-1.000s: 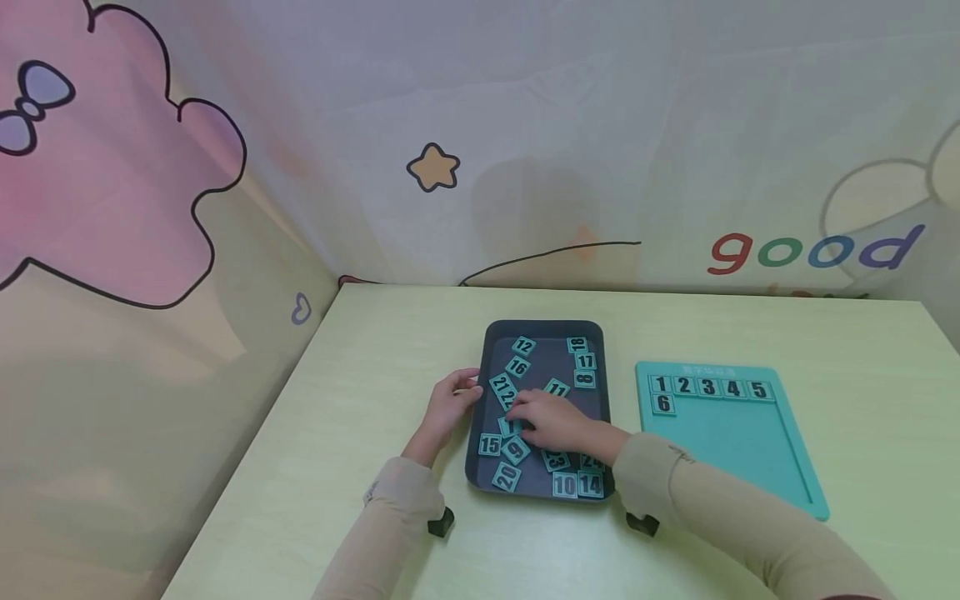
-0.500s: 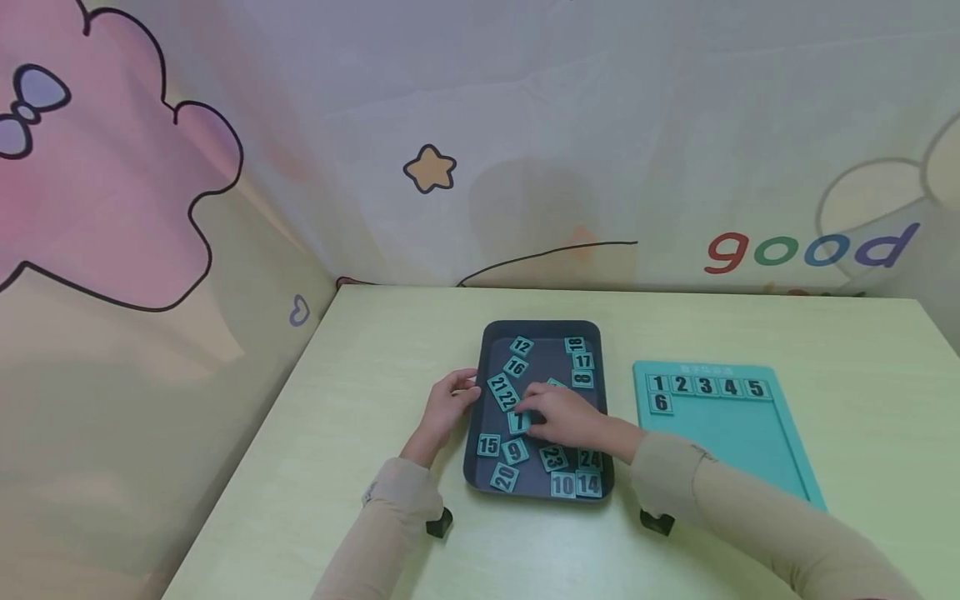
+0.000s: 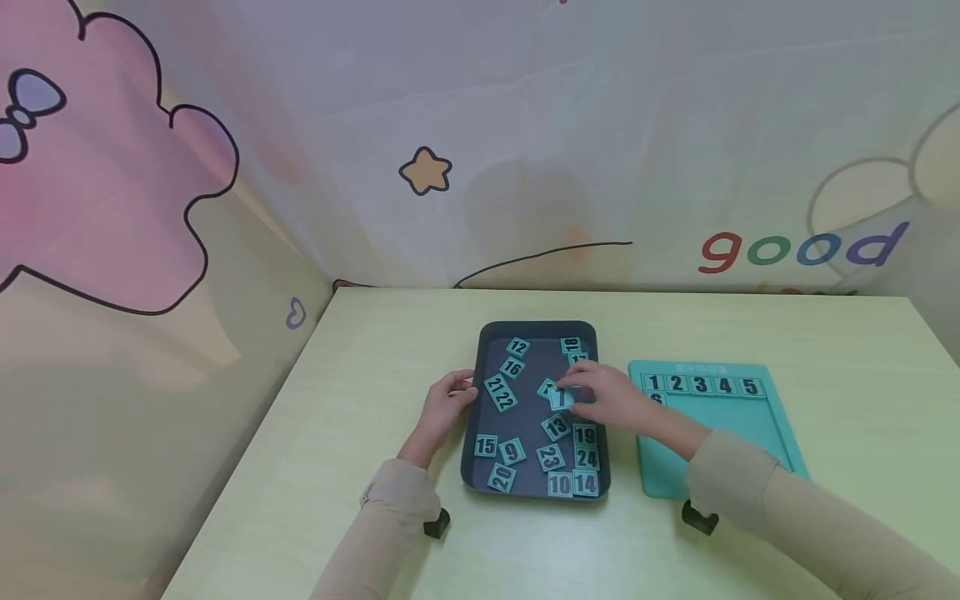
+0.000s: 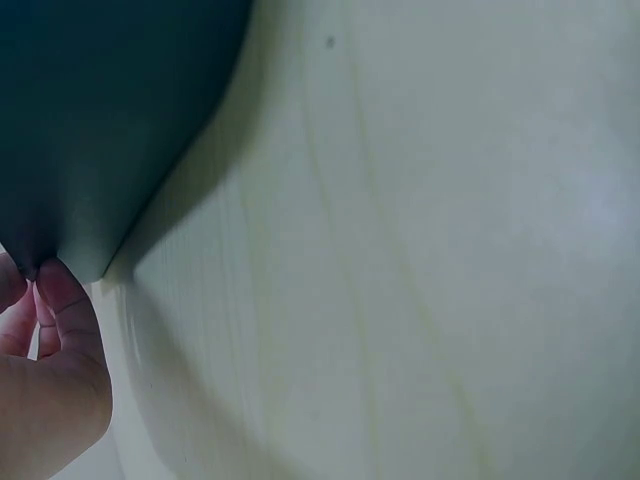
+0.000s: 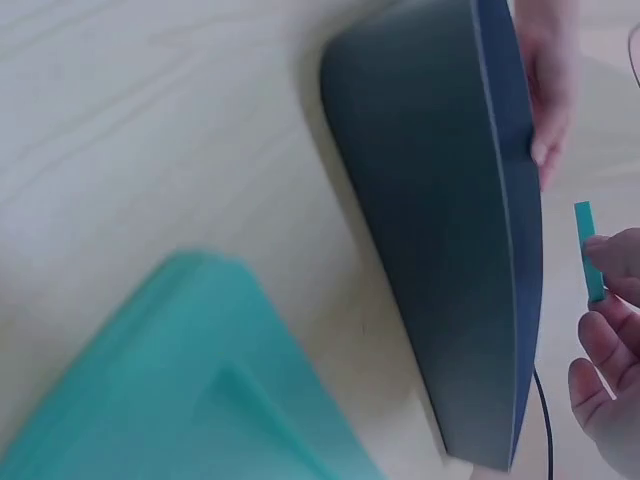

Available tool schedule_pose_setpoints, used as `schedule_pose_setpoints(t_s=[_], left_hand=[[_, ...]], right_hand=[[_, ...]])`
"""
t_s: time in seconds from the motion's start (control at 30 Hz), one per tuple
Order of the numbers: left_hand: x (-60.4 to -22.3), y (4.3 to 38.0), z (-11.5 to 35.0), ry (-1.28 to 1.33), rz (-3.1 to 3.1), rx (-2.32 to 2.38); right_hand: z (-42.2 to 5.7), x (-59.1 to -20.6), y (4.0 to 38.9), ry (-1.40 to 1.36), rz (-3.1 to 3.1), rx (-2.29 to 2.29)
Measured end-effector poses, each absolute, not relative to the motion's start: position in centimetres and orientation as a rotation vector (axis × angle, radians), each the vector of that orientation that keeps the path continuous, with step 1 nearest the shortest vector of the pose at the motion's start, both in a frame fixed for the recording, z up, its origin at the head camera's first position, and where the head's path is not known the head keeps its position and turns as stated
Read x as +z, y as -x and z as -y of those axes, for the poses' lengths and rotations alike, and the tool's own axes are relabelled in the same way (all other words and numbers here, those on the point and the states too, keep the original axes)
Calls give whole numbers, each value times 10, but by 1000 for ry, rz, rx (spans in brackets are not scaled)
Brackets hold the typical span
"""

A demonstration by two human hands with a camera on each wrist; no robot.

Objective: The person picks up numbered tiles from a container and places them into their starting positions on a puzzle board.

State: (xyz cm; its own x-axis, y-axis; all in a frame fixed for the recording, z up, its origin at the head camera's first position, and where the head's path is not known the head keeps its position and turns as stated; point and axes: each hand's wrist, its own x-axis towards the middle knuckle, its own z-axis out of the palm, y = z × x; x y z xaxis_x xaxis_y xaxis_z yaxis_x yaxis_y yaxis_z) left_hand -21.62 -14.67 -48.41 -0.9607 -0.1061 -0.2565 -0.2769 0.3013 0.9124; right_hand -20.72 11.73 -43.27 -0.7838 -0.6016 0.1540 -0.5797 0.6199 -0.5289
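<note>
Our R hand [image 3: 609, 397] pinched a teal tile [image 3: 559, 400] over the tray [image 3: 525, 422] our L hand [image 3: 444, 406] gripped, so a loose pinch prob. risked dropping it.

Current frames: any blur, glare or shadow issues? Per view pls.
Head: soft shadows on the backdrop, number tiles mostly legible. Left wrist: pale bright patch on the table at right, shadow beside the tray. Right wrist: teal board blurred in foreground; held tile and right hand look sharper.
</note>
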Motion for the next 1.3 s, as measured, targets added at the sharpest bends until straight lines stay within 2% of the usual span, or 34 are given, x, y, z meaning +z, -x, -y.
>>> schedule_pose_setpoints(t_s=[0.6, 1.3], left_hand=[[-484, 217, 148, 335, -2421, 1760], [-484, 217, 147, 350, -2422, 1733]], right_hand=[[-192, -423, 220, 674, -2862, -935], [-258, -458, 212, 649, -2908, -777]])
